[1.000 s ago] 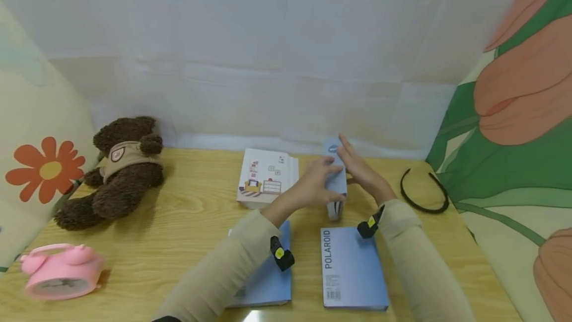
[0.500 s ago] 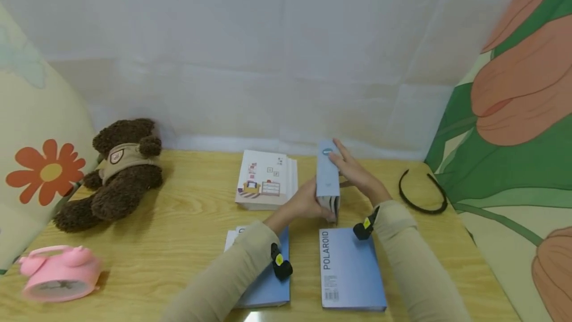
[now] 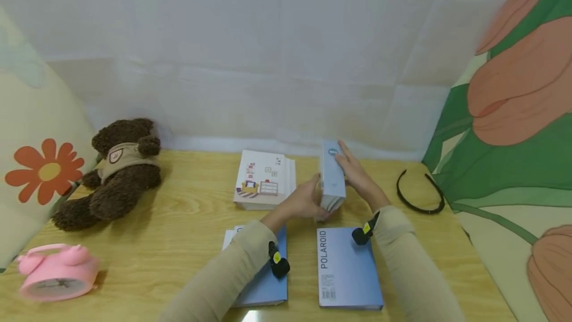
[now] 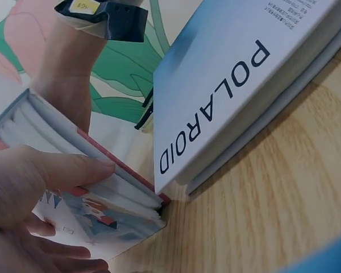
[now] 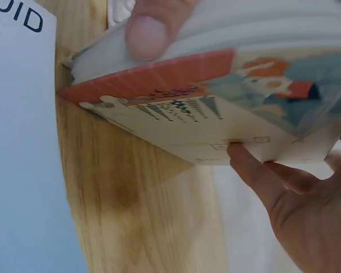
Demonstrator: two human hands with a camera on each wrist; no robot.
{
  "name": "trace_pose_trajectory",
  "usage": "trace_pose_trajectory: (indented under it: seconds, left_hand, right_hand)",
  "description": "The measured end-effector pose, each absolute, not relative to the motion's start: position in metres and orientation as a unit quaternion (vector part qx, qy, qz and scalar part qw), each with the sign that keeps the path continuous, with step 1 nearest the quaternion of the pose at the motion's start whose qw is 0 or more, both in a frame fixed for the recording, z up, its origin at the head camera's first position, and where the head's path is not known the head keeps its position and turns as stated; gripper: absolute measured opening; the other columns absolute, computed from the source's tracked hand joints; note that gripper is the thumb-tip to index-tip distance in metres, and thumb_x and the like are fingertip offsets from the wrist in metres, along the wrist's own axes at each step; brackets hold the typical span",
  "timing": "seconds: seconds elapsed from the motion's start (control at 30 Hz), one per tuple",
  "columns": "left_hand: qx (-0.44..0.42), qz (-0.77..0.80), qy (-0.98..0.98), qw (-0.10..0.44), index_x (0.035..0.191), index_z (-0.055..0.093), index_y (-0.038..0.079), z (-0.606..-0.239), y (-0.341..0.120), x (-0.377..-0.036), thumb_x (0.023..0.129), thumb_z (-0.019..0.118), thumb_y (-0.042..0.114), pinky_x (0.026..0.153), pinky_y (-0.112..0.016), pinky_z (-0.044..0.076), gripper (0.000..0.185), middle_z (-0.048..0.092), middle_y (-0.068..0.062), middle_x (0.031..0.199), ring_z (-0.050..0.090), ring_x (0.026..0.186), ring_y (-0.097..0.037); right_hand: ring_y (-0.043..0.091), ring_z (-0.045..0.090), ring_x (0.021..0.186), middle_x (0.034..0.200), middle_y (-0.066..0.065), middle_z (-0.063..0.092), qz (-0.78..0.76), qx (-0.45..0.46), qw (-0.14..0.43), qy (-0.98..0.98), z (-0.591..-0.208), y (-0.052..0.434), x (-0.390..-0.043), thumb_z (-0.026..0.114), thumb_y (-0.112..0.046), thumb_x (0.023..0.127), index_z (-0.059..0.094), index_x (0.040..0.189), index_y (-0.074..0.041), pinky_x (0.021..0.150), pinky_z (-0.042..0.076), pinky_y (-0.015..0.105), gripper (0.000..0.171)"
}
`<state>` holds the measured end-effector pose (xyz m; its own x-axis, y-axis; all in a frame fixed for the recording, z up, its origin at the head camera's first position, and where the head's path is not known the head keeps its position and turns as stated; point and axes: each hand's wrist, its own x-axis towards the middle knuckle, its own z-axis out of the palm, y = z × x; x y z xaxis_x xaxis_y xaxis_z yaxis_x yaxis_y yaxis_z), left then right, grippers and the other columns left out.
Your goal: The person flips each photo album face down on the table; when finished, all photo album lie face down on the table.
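**Both hands standing a book on edge at mid-table**

The left hand (image 3: 304, 201) and right hand (image 3: 357, 175) are holding a book (image 3: 332, 178) upright between them, its lower edge seemingly resting on the table (image 3: 187, 222) near the middle. In the left wrist view the left thumb is pressing on the page block and curled fingers are lying under the printed cover. In the right wrist view the right fingers (image 5: 261, 176) are lying fairly straight against the cover; whether they are curling round the far edge is hard to tell.

Just in front of the book, a blue album (image 3: 346, 267) marked POLAROID is lying flat, with a narrow strip of bare wood between the two. A second album (image 3: 263, 282) is sitting to its left, mostly hidden under the left sleeve. Just left of the book a white stack (image 3: 264, 178) is lying; open wood is stretching beyond that to the bear (image 3: 118, 173). To the right, a black headband (image 3: 420, 193) is lying near the table's edge, apart from the right hand. A pink clock (image 3: 55, 272) is sitting at the near left corner.
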<state>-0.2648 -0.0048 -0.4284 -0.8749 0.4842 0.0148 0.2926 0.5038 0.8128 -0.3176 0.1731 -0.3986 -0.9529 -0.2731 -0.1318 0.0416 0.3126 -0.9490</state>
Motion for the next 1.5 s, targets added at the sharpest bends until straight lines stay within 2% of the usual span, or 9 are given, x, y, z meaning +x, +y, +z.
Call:
trace_pose_trajectory:
  seconds: [0.17, 0.23, 0.4, 0.57, 0.8, 1.0, 1.17, 1.33, 1.5]
  left_hand:
    - [0.245, 0.396, 0.878, 0.106, 0.148, 0.018, 0.003, -0.432, -0.003, -0.267, 0.065, 0.082, 0.011, 0.101, -0.04, 0.043, 0.105, 0.049, -0.019, 0.131, 0.051, 0.115, -0.028]
    - [0.228, 0.347, 0.904, 0.107, 0.149, 0.018, 0.003, -0.434, -0.003, -0.266, 0.067, 0.082, 0.016, 0.099, -0.04, 0.044, 0.105, 0.048, -0.021, 0.131, 0.05, 0.114, -0.029]
    - [0.2, 0.213, 0.951, 0.105, 0.146, 0.033, 0.011, -0.438, 0.005, -0.264, 0.07, 0.078, 0.024, 0.091, -0.041, 0.047, 0.09, 0.044, -0.02, 0.132, 0.043, 0.116, -0.032]
    - [0.197, 0.183, 0.959, 0.091, 0.141, 0.042, 0.012, -0.437, 0.01, -0.26, 0.068, 0.079, 0.022, 0.08, -0.037, 0.048, 0.082, 0.044, -0.016, 0.123, 0.041, 0.106, -0.029]
    - [0.171, 0.211, 0.955, 0.116, 0.147, 0.032, 0.015, -0.413, -0.017, -0.258, 0.066, 0.081, 0.024, 0.105, -0.056, 0.033, 0.095, 0.029, -0.023, 0.147, 0.032, 0.132, -0.041]
    - [0.129, 0.234, 0.96, 0.082, 0.15, 0.022, 0.012, -0.384, -0.082, -0.262, 0.066, 0.083, 0.031, 0.106, -0.062, 0.027, 0.106, 0.019, -0.025, 0.152, 0.021, 0.137, -0.046]
    - [0.105, 0.312, 0.943, 0.058, 0.145, 0.026, 0.003, -0.392, -0.139, -0.262, 0.059, 0.089, 0.024, 0.104, -0.054, 0.035, 0.108, 0.04, -0.024, 0.137, 0.039, 0.124, -0.039]
    - [0.101, 0.404, 0.906, 0.081, 0.125, 0.042, 0.004, -0.423, -0.163, -0.257, 0.052, 0.091, 0.014, 0.094, -0.043, 0.044, 0.088, 0.054, -0.011, 0.108, 0.053, 0.098, -0.025]
    - [0.083, 0.429, 0.898, 0.057, 0.123, 0.05, 0.009, -0.445, -0.177, -0.251, 0.055, 0.09, 0.012, 0.096, -0.043, 0.044, 0.078, 0.059, -0.004, 0.109, 0.056, 0.099, -0.021]
  right_hand:
    - [0.032, 0.028, 0.138, 0.154, 0.015, 0.025, -0.47, -0.07, 0.05, 0.878, -0.4, 0.181, -0.316, 0.034, -0.027, 0.099, 0.021, 0.151, -0.012, 0.114, 0.024, 0.046, 0.055]
    - [0.036, 0.03, 0.137, 0.149, 0.021, 0.031, -0.416, -0.077, 0.033, 0.905, -0.403, 0.185, -0.315, 0.036, -0.022, 0.097, 0.027, 0.147, -0.002, 0.114, 0.023, 0.047, 0.055]
    - [0.043, 0.035, 0.132, 0.144, 0.03, 0.035, -0.312, -0.088, 0.093, 0.941, -0.418, 0.198, -0.31, 0.043, -0.019, 0.094, 0.026, 0.144, 0.008, 0.11, 0.028, 0.051, 0.059]
    - [0.045, 0.038, 0.129, 0.143, 0.032, 0.034, -0.297, -0.082, 0.152, 0.939, -0.423, 0.205, -0.306, 0.046, -0.022, 0.094, 0.021, 0.145, 0.008, 0.108, 0.03, 0.055, 0.064]
    - [0.044, 0.037, 0.13, 0.142, 0.029, 0.037, -0.284, -0.123, 0.135, 0.941, -0.41, 0.192, -0.311, 0.047, -0.029, 0.097, 0.025, 0.145, 0.004, 0.109, 0.029, 0.055, 0.063]
    - [0.041, 0.021, 0.139, 0.151, 0.024, 0.023, -0.256, -0.169, 0.103, 0.946, -0.384, 0.151, -0.316, 0.041, -0.042, 0.097, 0.018, 0.149, -0.002, 0.114, 0.017, 0.052, 0.069]
    - [0.045, 0.015, 0.14, 0.153, 0.027, 0.016, -0.263, -0.172, 0.121, 0.942, -0.383, 0.098, -0.327, 0.038, -0.05, 0.097, 0.014, 0.152, -0.01, 0.113, 0.014, 0.058, 0.072]
    - [0.044, 0.013, 0.14, 0.153, 0.027, 0.016, -0.254, -0.186, 0.135, 0.94, -0.402, 0.055, -0.334, 0.039, -0.046, 0.097, 0.014, 0.151, -0.005, 0.113, 0.013, 0.058, 0.072]
    - [0.039, 0.015, 0.142, 0.153, 0.024, 0.018, -0.228, -0.205, 0.157, 0.939, -0.417, 0.025, -0.334, 0.044, -0.04, 0.096, 0.02, 0.148, 0.001, 0.115, 0.014, 0.051, 0.07]
